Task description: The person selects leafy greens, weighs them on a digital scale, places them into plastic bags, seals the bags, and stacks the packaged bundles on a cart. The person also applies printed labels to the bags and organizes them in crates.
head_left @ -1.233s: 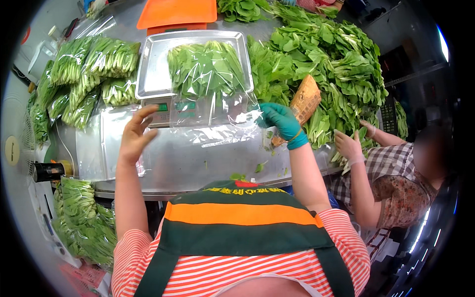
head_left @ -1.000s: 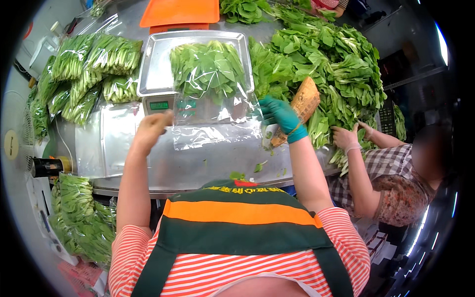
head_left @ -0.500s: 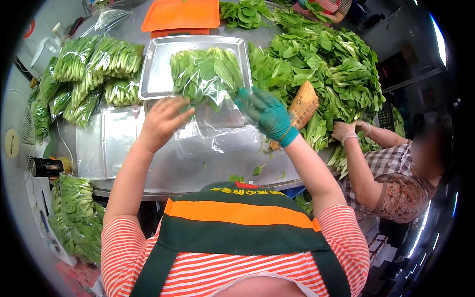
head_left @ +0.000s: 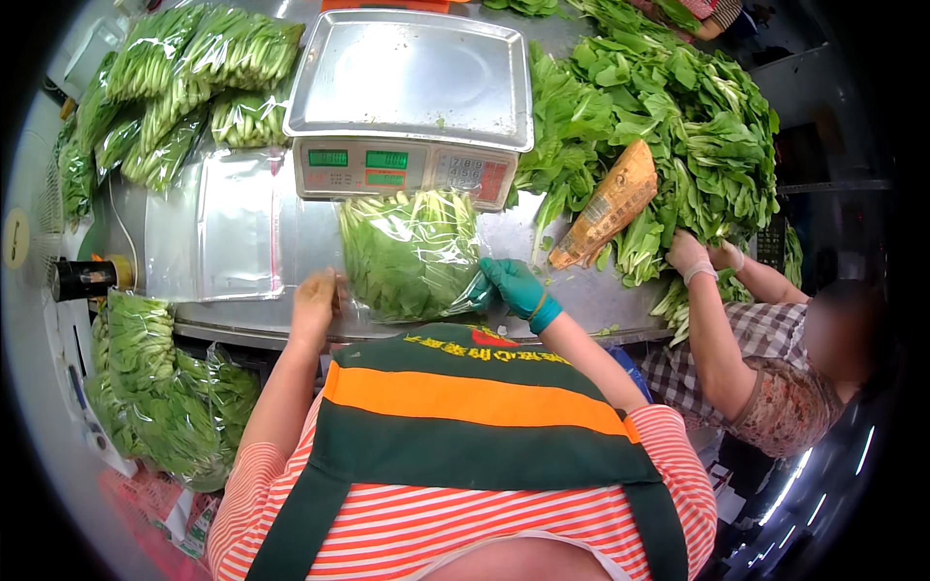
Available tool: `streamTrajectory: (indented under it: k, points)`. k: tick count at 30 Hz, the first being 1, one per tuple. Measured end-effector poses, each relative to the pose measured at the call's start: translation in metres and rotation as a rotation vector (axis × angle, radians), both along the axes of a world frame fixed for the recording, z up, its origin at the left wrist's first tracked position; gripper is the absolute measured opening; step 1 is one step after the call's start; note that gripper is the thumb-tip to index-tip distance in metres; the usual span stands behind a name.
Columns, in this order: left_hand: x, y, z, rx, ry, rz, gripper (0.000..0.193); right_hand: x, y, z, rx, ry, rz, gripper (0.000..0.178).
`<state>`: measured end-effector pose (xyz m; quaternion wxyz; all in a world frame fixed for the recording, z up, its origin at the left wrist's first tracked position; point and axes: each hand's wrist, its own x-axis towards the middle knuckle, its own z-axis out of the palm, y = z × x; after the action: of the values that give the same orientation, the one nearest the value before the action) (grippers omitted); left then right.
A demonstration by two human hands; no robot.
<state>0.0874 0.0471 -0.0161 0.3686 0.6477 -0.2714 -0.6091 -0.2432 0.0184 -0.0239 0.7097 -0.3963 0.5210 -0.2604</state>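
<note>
A clear plastic bag of leafy greens (head_left: pixel 412 257) lies on the metal table close to my apron, stalk ends pointing away from me. My bare left hand (head_left: pixel 316 302) is at the bag's near left edge, fingers closed on the film. On the other side, my right hand (head_left: pixel 520 289), in a green glove, pinches the bag's right edge. Just beyond the bag stands a digital scale (head_left: pixel 412 82) with a bare metal pan and lit green displays.
Filled bags of greens (head_left: pixel 194 58) are stacked at the far left, near flat plastic bags (head_left: pixel 237 232). Loose greens (head_left: pixel 678 126) are heaped at right beside a brown, tapered piece (head_left: pixel 610 203). A co-worker's gloved hands (head_left: pixel 693 257) handle greens there. More bagged greens (head_left: pixel 165 397) sit lower left.
The bag of greens has come off the scale pan toward me onto the table. Both hands have drawn back with it, and my right fingers have closed on its edge.
</note>
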Motion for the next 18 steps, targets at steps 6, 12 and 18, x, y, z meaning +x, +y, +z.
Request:
streamTrajectory:
  k: [6, 12, 18]
  points:
    - [-0.027, -0.016, 0.064, -1.088, -0.624, -0.503, 0.024, 0.007, -0.005, 0.019, 0.112, -0.012, 0.034, 0.036]
    - [-0.060, -0.048, 0.051, -0.988, -0.978, -0.864, 0.051, 0.007, -0.008, 0.026, 0.096, 0.041, -0.005, 0.032]
    - [0.013, -0.056, 0.069, -0.819, -1.120, -0.265, 0.039, -0.002, -0.002, 0.015, 0.108, 0.030, -0.036, 0.031]
